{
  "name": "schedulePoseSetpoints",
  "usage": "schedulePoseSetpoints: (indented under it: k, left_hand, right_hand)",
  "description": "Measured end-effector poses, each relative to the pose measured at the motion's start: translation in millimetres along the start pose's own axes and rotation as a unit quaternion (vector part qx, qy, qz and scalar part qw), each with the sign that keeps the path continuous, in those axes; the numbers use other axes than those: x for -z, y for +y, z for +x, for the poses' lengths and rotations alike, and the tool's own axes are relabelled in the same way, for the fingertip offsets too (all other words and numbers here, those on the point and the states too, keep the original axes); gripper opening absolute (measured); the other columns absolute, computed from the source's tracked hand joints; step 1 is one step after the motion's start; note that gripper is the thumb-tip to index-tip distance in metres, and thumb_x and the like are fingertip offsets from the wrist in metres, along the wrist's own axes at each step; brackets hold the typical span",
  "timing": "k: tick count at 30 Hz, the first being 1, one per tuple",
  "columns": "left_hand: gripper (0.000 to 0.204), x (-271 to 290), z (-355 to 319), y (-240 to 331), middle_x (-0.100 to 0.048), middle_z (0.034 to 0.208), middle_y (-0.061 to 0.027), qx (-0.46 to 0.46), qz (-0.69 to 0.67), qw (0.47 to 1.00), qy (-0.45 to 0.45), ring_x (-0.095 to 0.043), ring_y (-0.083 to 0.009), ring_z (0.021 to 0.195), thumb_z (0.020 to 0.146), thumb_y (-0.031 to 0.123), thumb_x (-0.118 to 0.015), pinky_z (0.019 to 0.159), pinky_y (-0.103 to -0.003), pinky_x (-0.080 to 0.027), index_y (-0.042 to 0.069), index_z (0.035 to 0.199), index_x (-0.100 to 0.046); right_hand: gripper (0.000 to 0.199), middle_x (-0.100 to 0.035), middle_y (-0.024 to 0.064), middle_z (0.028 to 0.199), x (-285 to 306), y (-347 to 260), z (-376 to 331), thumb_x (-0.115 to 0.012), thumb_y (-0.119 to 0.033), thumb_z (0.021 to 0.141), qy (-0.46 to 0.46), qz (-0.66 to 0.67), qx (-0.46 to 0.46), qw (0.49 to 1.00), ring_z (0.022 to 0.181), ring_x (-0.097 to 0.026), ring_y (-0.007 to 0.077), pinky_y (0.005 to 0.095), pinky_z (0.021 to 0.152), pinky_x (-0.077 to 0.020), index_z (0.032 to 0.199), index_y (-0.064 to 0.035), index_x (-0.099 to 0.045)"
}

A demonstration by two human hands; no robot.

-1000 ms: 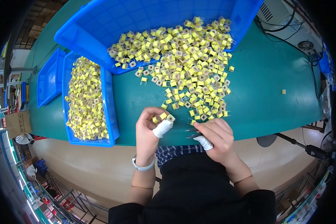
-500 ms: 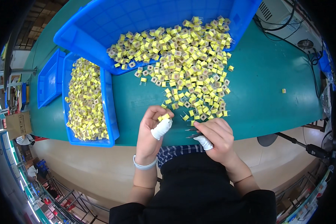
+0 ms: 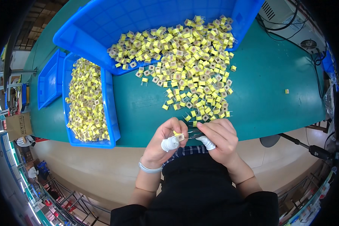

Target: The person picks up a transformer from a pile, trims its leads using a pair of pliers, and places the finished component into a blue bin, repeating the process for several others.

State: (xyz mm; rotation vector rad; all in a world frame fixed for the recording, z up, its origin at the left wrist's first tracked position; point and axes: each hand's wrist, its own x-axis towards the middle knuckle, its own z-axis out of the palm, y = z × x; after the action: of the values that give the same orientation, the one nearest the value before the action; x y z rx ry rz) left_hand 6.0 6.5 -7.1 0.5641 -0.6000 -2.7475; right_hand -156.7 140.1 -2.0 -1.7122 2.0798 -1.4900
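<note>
My left hand [image 3: 165, 140] pinches a small yellow component with thin wire pins [image 3: 178, 135] at the table's near edge; its thumb wears a white finger cot. My right hand [image 3: 218, 137], also with a white-covered thumb, holds a thin dark tool [image 3: 194, 134] whose tip meets the component. Just beyond both hands lies a big loose pile of the same yellow components [image 3: 188, 71] on the green table [image 3: 267, 94].
A large blue bin [image 3: 101, 26] lies tipped at the back, the pile spilling from it. A narrow blue tray [image 3: 111, 109] full of yellow components sits to the left, an empty blue tray [image 3: 49, 81] beside it. One stray component [image 3: 286, 91] lies at right. Cables and equipment sit top right.
My left hand has drawn back from the pile's edge toward my body with the component, closing against the right hand. The right hand has barely moved.
</note>
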Motion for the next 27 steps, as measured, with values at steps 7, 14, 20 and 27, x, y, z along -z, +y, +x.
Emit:
schedulePoseSetpoints:
  k: [7, 14, 20, 27]
  left_hand:
    - [0.032, -1.7, 1.5, -2.2, -0.060, 0.100, -0.0053, -0.006, 0.017, 1.000, 0.001, -0.062, -0.0133, 0.082, 0.088, 0.013, -0.087, 0.072, -0.026, -0.050, 0.009, 0.099, -0.058]
    - [0.033, -2.4, -2.2, -0.1, -0.061, 0.101, -0.0064, -0.047, 0.082, 0.995, 0.023, -0.064, -0.0156, 0.085, 0.084, 0.003, -0.088, 0.076, -0.027, -0.053, 0.008, 0.097, -0.058]
    - [0.042, -8.8, -2.2, -4.8, -0.060, 0.107, -0.0062, -0.188, 0.165, 0.964, 0.094, -0.066, -0.0204, 0.093, 0.074, -0.002, -0.093, 0.083, -0.032, -0.054, 0.010, 0.092, -0.057]
    - [0.047, -9.1, -2.6, -7.0, -0.053, 0.101, -0.0024, -0.276, 0.285, 0.913, 0.091, -0.062, -0.0199, 0.095, 0.068, 0.001, -0.098, 0.083, -0.032, -0.052, 0.013, 0.075, -0.053]
  right_hand:
    - [0.038, -0.075, 0.0102, 0.094, -0.2, -0.7, 0.3, -0.083, -0.005, 0.072, -0.012, 0.006, 0.008, 1.000, 0.078, -0.068, 0.0271, 0.0376, 0.068, -0.0501, 0.110, -0.0006, -0.080]
    - [0.048, -0.075, 0.0090, 0.095, -0.6, 1.7, -1.3, -0.077, -0.002, 0.065, -0.012, 0.000, 0.026, 1.000, 0.079, -0.068, 0.0255, 0.0370, 0.069, -0.0498, 0.113, 0.0002, -0.079]
    - [0.045, -0.074, 0.0088, 0.092, -1.1, 2.0, -1.3, -0.081, -0.003, 0.068, 0.014, -0.012, -0.001, 1.000, 0.078, -0.068, 0.0256, 0.0374, 0.068, -0.0491, 0.113, 0.0003, -0.079]
    - [0.044, -0.075, 0.0090, 0.093, -3.0, -2.3, 0.5, -0.081, -0.003, 0.068, 0.003, 0.007, 0.007, 1.000, 0.079, -0.069, 0.0253, 0.0364, 0.069, -0.0499, 0.112, -0.0001, -0.079]
